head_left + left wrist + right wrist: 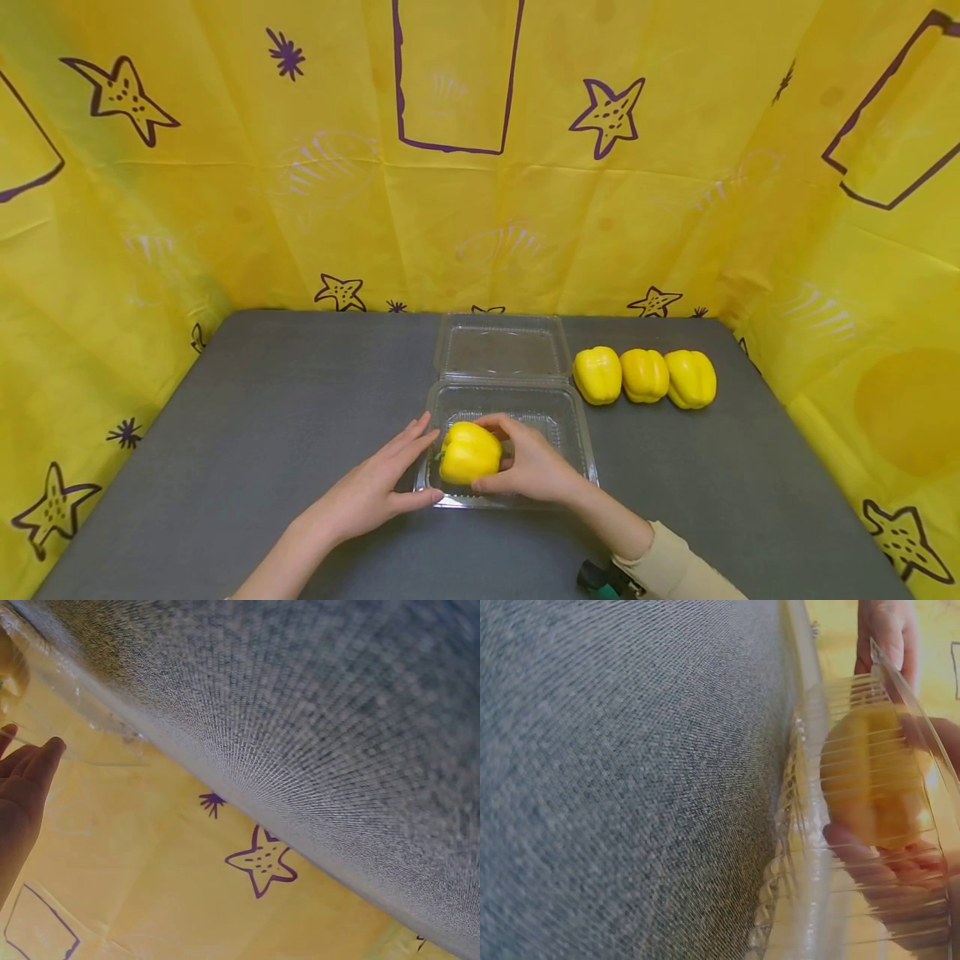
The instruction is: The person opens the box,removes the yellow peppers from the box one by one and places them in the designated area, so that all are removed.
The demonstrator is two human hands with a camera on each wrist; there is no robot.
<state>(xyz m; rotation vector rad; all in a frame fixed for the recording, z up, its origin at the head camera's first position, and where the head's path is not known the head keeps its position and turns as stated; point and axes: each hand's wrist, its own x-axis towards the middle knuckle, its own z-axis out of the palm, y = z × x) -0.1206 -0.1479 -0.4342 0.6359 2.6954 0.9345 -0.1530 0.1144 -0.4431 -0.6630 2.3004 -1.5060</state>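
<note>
In the head view my right hand [528,462] grips a yellow bell pepper [469,452] from its right side, with the stem pointing left. The pepper is over the left part of the base of a clear plastic clamshell container [581,433], whose lid lies flipped back behind it. My left hand [382,483] rests at the container's left rim, fingers straight and thumb apart, beside the pepper. Through the ribbed clear wall, the right wrist view shows the pepper [874,776] between the right hand's thumb and fingers. The left wrist view catches only the left fingers [34,776] near the rim.
Three more yellow bell peppers [645,376] stand in a row to the right of the open lid [502,350]. A grey cloth covers the table [300,400]. Yellow printed curtains [480,192] enclose the back and sides. A dark strapped device [607,579] sits at the right wrist.
</note>
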